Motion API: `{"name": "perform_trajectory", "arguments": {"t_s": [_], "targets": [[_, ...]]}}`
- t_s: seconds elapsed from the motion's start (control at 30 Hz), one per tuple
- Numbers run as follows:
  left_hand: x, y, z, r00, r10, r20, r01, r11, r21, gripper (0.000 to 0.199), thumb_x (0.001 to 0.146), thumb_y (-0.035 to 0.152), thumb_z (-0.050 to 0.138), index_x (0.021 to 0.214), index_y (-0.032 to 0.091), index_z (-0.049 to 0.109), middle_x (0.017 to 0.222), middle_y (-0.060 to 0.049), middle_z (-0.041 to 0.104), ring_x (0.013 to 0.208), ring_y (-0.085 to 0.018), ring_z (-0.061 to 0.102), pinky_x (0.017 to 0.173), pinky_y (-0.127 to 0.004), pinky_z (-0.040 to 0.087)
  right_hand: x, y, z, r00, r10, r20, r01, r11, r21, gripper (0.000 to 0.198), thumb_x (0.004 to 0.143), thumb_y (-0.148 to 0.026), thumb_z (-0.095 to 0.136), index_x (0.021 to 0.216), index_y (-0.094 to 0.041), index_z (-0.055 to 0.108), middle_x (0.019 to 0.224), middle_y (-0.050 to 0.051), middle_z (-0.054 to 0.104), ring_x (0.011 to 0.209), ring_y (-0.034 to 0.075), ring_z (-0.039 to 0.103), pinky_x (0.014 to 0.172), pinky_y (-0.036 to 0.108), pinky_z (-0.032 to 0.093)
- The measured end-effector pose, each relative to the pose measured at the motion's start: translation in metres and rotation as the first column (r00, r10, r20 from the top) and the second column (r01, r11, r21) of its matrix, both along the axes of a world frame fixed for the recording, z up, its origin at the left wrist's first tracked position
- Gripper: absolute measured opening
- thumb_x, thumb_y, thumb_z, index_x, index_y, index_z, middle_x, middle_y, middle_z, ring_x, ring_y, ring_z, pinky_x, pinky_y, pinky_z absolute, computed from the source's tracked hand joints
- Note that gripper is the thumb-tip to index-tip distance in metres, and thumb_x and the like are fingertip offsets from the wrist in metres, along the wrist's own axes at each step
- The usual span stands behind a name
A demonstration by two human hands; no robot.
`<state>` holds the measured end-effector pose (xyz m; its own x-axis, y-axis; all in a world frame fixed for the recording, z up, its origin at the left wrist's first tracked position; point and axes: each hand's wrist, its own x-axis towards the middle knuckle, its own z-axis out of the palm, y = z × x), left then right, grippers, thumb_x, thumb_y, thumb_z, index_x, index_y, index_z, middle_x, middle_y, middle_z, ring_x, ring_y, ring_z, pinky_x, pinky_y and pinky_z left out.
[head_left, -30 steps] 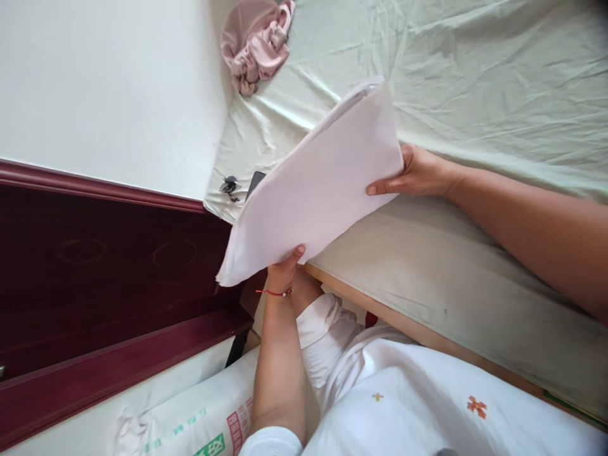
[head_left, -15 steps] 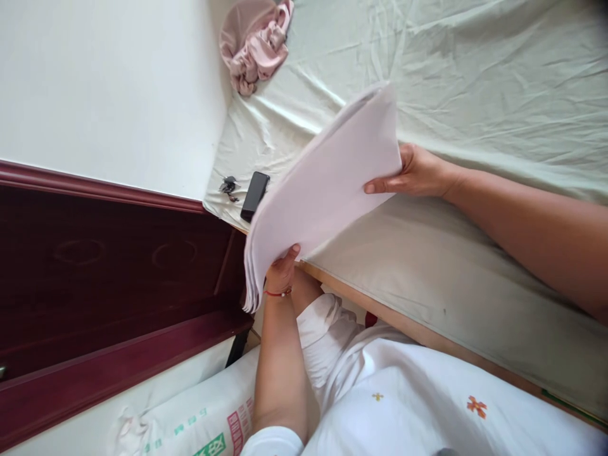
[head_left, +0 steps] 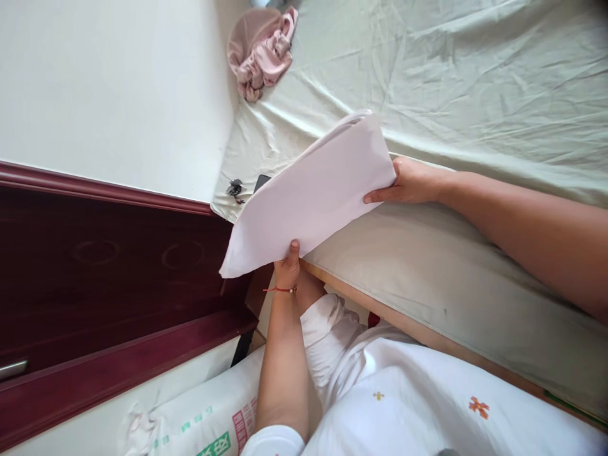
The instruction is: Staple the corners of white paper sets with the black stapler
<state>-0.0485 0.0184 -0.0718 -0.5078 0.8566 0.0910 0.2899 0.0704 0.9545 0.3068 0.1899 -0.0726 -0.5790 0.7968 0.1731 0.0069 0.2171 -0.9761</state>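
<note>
Holding the flat stack of white paper sheets [head_left: 313, 196] between both hands, I pinch its near edge with my left hand [head_left: 287, 269] and its far end with my right hand [head_left: 408, 182] (long axis running hand to hand), above the pale green bedsheet [head_left: 475, 95].

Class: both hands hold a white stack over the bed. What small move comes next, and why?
Probably lower the white stack flat onto the green sheet, away from the corner: left hand and right hand pinch opposite edges, it hangs tilted over the bed edge, and keys lie at the corner.
</note>
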Motion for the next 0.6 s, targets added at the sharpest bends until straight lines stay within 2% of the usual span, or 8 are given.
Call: {"name": "perform_trajectory", "arguments": {"t_s": [0.1, 0.2, 0.27, 0.33, 0.43, 0.5, 0.57, 0.6], "targets": [[0.01, 0.0, 0.008, 1.0, 0.027, -0.008, -0.026, 1.0, 0.011, 0.063, 0.077, 0.06, 0.096, 0.124, 0.023, 0.08, 0.148, -0.014, 0.073, 0.16, -0.029, 0.053, 0.139, -0.043, 0.031, 0.001, 0.0, -0.003, 1.0, -0.005, 0.018, 0.005, 1.0, 0.01, 0.05, 0.068, -0.053, 0.1, 0.109, -0.029, 0.084, 0.105, 0.003, 0.081, 0.12, 0.037, 0.072, 0.109, 0.05, 0.061], [0.016, 0.001, 0.012, 0.998, 0.053, 0.022, -0.054, 0.997, 0.048, 0.065, 0.077, 0.065, 0.094, 0.123, 0.02, 0.081, 0.139, -0.015, 0.078, 0.152, -0.03, 0.061, 0.134, -0.041, 0.041, 0.004, 0.001, -0.004, 0.996, 0.06, 0.064, -0.056, 0.997, -0.061, 0.037, 0.075, -0.057, 0.095, 0.092, -0.027, 0.082, 0.082, 0.0, 0.074, 0.104, 0.032, 0.075, 0.102, 0.047, 0.062], [0.014, 0.0, 0.014, 0.995, 0.09, 0.033, -0.092, 0.995, 0.039, 0.064, 0.075, 0.067, 0.095, 0.115, 0.017, 0.083, 0.128, -0.016, 0.082, 0.144, -0.032, 0.068, 0.129, -0.043, 0.048, 0.006, 0.001, -0.002, 0.993, 0.101, 0.064, -0.091, 0.985, -0.144, 0.04, 0.08, -0.064, 0.09, 0.085, -0.026, 0.079, 0.074, -0.001, 0.071, 0.096, 0.029, 0.075, 0.096, 0.044, 0.062], [0.009, -0.002, 0.018, 0.993, 0.109, 0.049, -0.109, 0.994, -0.004, 0.066, 0.072, 0.067, 0.097, 0.111, 0.016, 0.083, 0.124, -0.016, 0.083, 0.138, -0.034, 0.072, 0.124, -0.045, 0.053, 0.007, 0.002, 0.002, 0.996, 0.077, -0.033, -0.082, 0.971, -0.224, 0.047, 0.084, -0.073, 0.083, 0.087, -0.026, 0.077, 0.076, 0.0, 0.073, 0.09, 0.026, 0.074, 0.091, 0.041, 0.063], [-0.005, -0.01, 0.031, 0.993, 0.074, 0.095, -0.066, 0.994, -0.086, 0.074, 0.066, 0.07, 0.098, 0.117, 0.02, 0.082, 0.128, -0.015, 0.082, 0.136, -0.034, 0.073, 0.119, -0.045, 0.057, 0.006, 0.005, 0.008, 0.964, -0.062, -0.258, -0.041, 0.925, -0.377, 0.059, 0.086, -0.085, 0.073, 0.097, -0.027, 0.076, 0.086, 0.003, 0.079, 0.085, 0.023, 0.074, 0.084, 0.038, 0.063], [-0.016, -0.019, 0.044, 0.996, 0.022, 0.087, -0.005, 0.983, -0.185, 0.077, 0.063, 0.072, 0.099, 0.118, 0.02, 0.082, 0.123, -0.014, 0.084, 0.128, -0.034, 0.076, 0.112, -0.043, 0.063, 0.005, 0.007, 0.012, 0.931, -0.128, -0.343, -0.055, 0.877, -0.476, 0.063, 0.09, -0.087, 0.065, 0.103, -0.026, 0.076, 0.094, 0.006, 0.082, 0.087, 0.023, 0.076, 0.084, 0.038, 0.064], [-0.026, -0.029, 0.058, 0.994, -0.093, 0.057, 0.107, 0.933, -0.344, 0.074, 0.061, 0.07, 0.1, 0.11, 0.018, 0.083, 0.11, -0.013, 0.085, 0.111, -0.032, 0.081, 0.099, -0.041, 0.068, 0.005, 0.007, 0.016, 0.921, -0.138, -0.365, -0.089, 0.837, -0.54, 0.062, 0.097, -0.083, 0.059, 0.106, -0.024, 0.077, 0.1, 0.008, 0.084, 0.092, 0.023, 0.078, 0.088, 0.037, 0.064], [-0.03, -0.033, 0.064, 0.983, -0.172, 0.06, 0.181, 0.882, -0.435, 0.069, 0.062, 0.067, 0.101, 0.107, 0.018, 0.084, 0.104, -0.013, 0.086, 0.101, -0.031, 0.082, 0.09, -0.04, 0.07, 0.005, 0.007, 0.017, 0.926, -0.128, -0.356, -0.101, 0.822, -0.56, 0.062, 0.1, -0.081, 0.057, 0.105, -0.023, 0.078, 0.1, 0.009, 0.085, 0.093, 0.023, 0.079, 0.088, 0.036, 0.064]]}}
